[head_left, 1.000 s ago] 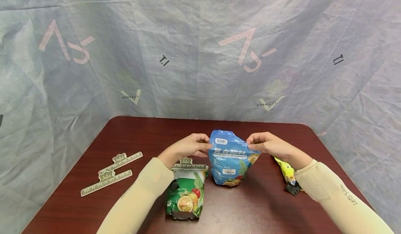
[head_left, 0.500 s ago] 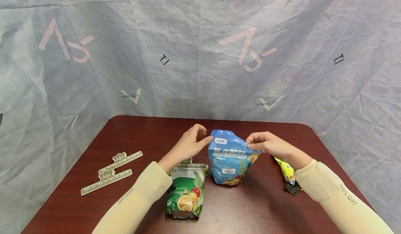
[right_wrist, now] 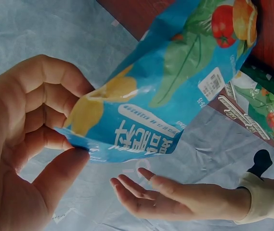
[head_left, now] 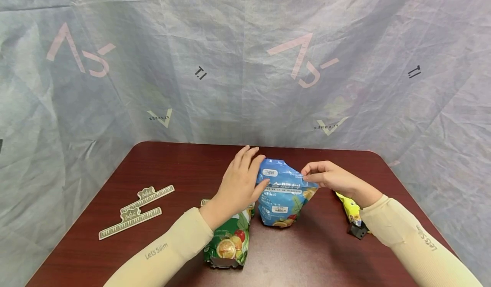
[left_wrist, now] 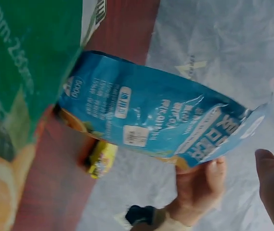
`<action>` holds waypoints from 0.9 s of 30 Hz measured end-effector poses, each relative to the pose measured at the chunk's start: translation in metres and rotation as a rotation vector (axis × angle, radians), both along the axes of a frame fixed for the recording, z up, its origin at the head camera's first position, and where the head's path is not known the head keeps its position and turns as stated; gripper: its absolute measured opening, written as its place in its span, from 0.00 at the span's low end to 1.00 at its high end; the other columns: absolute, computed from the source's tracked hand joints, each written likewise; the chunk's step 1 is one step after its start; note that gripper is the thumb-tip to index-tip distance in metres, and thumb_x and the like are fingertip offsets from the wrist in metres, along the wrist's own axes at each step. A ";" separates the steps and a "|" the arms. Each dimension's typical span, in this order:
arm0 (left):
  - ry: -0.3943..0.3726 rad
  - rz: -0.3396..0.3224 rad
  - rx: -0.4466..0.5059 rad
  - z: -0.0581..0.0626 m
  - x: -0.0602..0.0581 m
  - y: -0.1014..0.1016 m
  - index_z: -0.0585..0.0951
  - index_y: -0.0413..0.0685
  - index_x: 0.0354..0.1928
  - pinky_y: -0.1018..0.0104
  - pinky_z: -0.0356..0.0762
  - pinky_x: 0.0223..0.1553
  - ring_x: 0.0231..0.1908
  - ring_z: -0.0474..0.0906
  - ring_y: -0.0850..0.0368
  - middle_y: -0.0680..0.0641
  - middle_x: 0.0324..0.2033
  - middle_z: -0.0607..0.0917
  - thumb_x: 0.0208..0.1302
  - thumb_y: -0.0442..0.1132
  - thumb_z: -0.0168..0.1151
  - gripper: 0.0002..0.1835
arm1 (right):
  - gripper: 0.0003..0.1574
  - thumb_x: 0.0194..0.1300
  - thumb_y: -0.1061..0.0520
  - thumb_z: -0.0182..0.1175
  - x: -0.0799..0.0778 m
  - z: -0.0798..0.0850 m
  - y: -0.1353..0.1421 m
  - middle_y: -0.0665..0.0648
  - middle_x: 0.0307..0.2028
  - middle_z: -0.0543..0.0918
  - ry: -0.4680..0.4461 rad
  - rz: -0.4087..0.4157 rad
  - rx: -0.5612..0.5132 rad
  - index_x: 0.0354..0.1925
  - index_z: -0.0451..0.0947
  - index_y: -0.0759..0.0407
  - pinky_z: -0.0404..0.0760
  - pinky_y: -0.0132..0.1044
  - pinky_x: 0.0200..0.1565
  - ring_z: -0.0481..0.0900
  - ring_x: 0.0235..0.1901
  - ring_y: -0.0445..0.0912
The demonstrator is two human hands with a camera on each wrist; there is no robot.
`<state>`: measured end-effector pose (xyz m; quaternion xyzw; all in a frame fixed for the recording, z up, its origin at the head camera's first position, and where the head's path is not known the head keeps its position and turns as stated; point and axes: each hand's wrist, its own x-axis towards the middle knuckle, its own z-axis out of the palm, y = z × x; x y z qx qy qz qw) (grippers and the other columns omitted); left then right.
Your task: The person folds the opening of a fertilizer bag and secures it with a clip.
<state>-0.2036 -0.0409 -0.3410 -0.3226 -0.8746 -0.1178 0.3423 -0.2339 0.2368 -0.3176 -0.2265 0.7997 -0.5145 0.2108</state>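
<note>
A blue fertilizer bag (head_left: 281,206) with fruit pictures stands upright on the table, its top edge slanting down to the right. My right hand (head_left: 337,179) pinches the top right corner between thumb and fingers; the right wrist view shows that grip on the bag (right_wrist: 156,96) closely. My left hand (head_left: 238,182) is spread beside the upper left edge, fingers extended, and overlaps it in the head view. From the right wrist, the left hand (right_wrist: 189,197) appears apart from the bag. A green bag (head_left: 229,240) stands under my left forearm, its top partly hidden.
Two decorative long clips, a rear one (head_left: 149,196) and a front one (head_left: 130,223), lie at the left of the dark red table (head_left: 184,163). Near my right sleeve lies a yellow packet (head_left: 352,210) with a black clip (head_left: 358,231). A grey curtain (head_left: 238,99) hangs behind.
My left hand has let go of the blue bag's left edge, opened its fingers and turned palm down while rising slightly. The right hand has kept its pinch.
</note>
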 end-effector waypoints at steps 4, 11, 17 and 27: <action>0.058 0.020 -0.139 -0.005 0.004 0.005 0.64 0.40 0.61 0.53 0.55 0.62 0.65 0.52 0.41 0.36 0.62 0.61 0.60 0.52 0.59 0.33 | 0.12 0.65 0.57 0.55 0.000 0.000 0.000 0.54 0.29 0.72 -0.002 0.001 -0.007 0.40 0.72 0.68 0.66 0.36 0.27 0.63 0.24 0.45; 0.079 0.083 -0.286 -0.015 0.010 0.011 0.58 0.43 0.66 0.51 0.51 0.63 0.67 0.45 0.42 0.38 0.66 0.55 0.60 0.56 0.56 0.38 | 0.13 0.65 0.57 0.55 0.001 -0.001 0.001 0.54 0.31 0.73 -0.007 -0.008 -0.010 0.40 0.72 0.67 0.67 0.36 0.29 0.67 0.28 0.43; 0.047 0.120 -0.364 -0.023 0.014 0.014 0.53 0.43 0.69 0.51 0.46 0.64 0.68 0.42 0.43 0.40 0.68 0.51 0.61 0.58 0.53 0.41 | 0.12 0.65 0.57 0.55 0.001 -0.002 0.001 0.53 0.30 0.73 -0.004 -0.021 -0.001 0.40 0.72 0.67 0.68 0.37 0.29 0.67 0.28 0.42; 0.069 0.145 -0.422 -0.033 0.010 0.016 0.57 0.43 0.67 0.53 0.53 0.63 0.66 0.50 0.43 0.41 0.65 0.60 0.64 0.56 0.50 0.37 | 0.12 0.64 0.56 0.56 0.001 -0.003 0.001 0.54 0.32 0.73 -0.014 -0.027 -0.009 0.40 0.73 0.66 0.68 0.36 0.29 0.68 0.30 0.43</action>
